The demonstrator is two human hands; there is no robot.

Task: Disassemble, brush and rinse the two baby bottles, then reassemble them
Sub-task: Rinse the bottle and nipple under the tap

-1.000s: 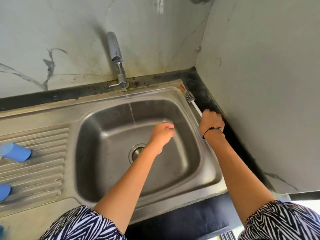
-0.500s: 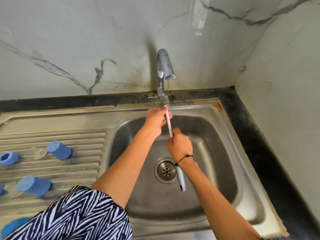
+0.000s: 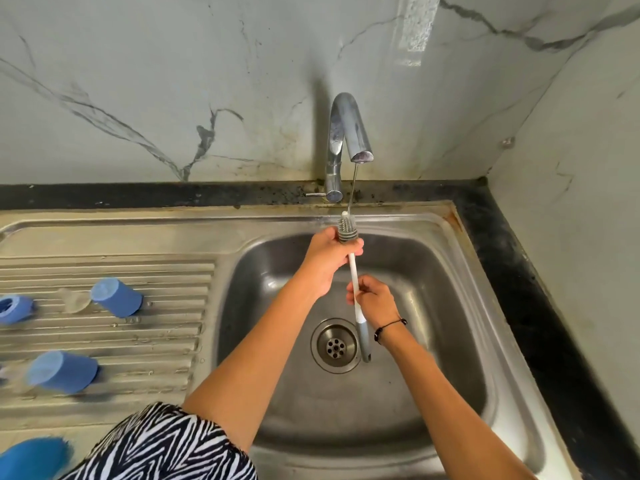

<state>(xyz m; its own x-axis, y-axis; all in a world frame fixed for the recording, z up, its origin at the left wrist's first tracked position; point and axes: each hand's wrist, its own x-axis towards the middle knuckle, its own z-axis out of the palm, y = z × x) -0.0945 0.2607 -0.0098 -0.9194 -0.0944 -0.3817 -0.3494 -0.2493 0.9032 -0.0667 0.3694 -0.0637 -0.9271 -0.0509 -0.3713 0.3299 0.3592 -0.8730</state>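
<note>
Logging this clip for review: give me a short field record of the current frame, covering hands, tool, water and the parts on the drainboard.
left hand: grips the brush head
right hand: holds the white shaft
bottle brush: upright-tilted over the sink basin, head under the stream
faucet: running, thin stream onto the brush tip
drainboard: blue bottle parts lying apart, one clear piece beside them
stage: brush being rinsed; bottles not reassembled

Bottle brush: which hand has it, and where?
Both. The left hand grips the bottle brush at the grey bristle head, under the tap's trickle; the right hand holds the white shaft mid-length.
</note>
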